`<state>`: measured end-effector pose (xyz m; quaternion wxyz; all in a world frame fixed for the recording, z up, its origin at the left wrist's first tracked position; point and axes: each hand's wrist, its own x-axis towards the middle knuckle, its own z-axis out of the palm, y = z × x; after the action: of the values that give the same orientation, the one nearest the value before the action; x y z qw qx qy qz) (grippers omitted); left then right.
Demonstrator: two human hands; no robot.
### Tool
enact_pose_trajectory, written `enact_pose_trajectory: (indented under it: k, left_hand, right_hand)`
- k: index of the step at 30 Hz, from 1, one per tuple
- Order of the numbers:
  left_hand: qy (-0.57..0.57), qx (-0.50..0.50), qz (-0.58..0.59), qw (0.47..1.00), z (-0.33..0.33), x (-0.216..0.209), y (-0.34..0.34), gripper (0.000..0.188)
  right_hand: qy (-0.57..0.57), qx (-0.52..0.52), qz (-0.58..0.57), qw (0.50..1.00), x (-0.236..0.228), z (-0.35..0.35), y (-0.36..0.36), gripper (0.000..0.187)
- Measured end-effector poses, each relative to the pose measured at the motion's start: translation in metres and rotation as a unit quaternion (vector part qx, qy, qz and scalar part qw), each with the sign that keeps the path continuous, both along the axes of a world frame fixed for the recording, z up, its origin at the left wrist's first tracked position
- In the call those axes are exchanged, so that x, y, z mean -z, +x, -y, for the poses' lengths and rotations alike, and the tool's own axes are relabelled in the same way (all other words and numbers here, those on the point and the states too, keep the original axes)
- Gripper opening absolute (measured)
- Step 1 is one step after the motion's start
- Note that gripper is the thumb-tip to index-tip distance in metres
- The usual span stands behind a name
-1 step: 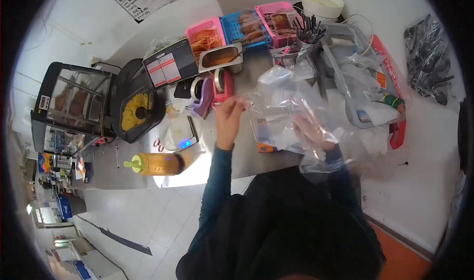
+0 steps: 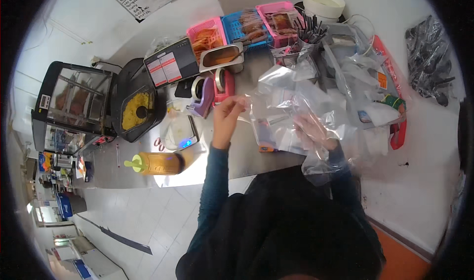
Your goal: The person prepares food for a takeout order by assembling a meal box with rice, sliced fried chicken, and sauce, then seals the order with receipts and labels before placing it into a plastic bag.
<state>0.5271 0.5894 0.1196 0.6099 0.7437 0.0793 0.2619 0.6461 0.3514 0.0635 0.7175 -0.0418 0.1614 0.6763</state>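
Observation:
A large clear plastic bag (image 2: 284,100) is spread above the counter in front of me. My left hand (image 2: 229,114) pinches its left edge between thumb and fingertips. Behind or inside the clear film lies my right hand (image 2: 313,131), its fingers stretched toward the left; I cannot tell which side of the film they are on. The bag's loose lower part (image 2: 318,166) hangs over my right wrist. Beneath the bag, a box with a purple and orange side (image 2: 265,140) shows in part.
Left of my hands are purple (image 2: 203,100) and pink tape dispensers (image 2: 224,85), a scale (image 2: 183,134) and a sauce bottle (image 2: 160,163). Farther back stand a tablet (image 2: 170,62), a metal pan (image 2: 221,58) and a blue basket (image 2: 232,25). A grey tray (image 2: 368,125) holding plastic bags is at right.
My left hand has shifted slightly left, still pinching the bag's edge. The film is stretched a little flatter, and my right hand has moved slightly right.

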Motion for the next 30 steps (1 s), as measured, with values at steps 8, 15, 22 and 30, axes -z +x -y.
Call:
enact_pose_trajectory:
  k: [8, 15, 22, 30]
  left_hand:
    - [-0.183, 0.075, -0.188, 0.962, 0.010, 0.023, -0.018, 0.024]
    - [-0.133, 0.058, -0.213, 0.966, 0.015, 0.061, -0.103, 0.025]
    - [0.107, -0.746, -0.136, 0.643, -0.106, 0.122, -0.238, 0.093]
    - [0.139, -0.543, 0.006, 0.828, -0.129, 0.102, -0.221, 0.077]
  right_hand:
    - [-0.177, -0.135, 0.727, 0.650, 0.022, 0.025, -0.002, 0.033]
    - [-0.089, -0.027, 0.711, 0.697, 0.062, 0.066, -0.019, 0.041]
    - [-0.375, 0.410, 0.672, 0.490, -0.005, 0.028, -0.004, 0.039]
    - [-0.167, -0.096, 0.973, 0.126, -0.009, -0.049, -0.086, 0.064]
